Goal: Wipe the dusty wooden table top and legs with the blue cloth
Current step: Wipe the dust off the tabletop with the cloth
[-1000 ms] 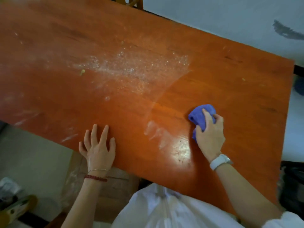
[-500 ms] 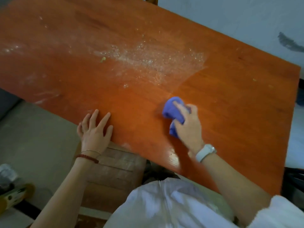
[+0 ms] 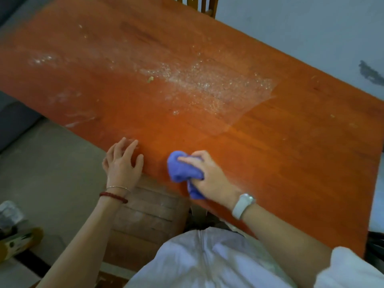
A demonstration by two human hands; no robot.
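The orange-brown wooden table top (image 3: 280, 163) fills most of the view. A band of white dust (image 3: 207, 84) runs across its middle and left part, while the right part looks shiny. My right hand (image 3: 209, 179) grips the bunched blue cloth (image 3: 180, 171) and presses it onto the top close to the near edge. My left hand (image 3: 122, 165) rests flat on the near edge, fingers spread, just left of the cloth. The table legs are hidden.
A wooden stool or bench (image 3: 145, 217) stands under the near edge of the table. A wooden chair back (image 3: 199, 5) shows beyond the far edge. A box and clutter (image 3: 14, 235) lie on the floor at the lower left. A small crumb (image 3: 150, 79) lies in the dust.
My right hand has swept the cloth leftward along the near part of the top, ending next to my left hand. The smear near the front edge is gone. The view has shifted left.
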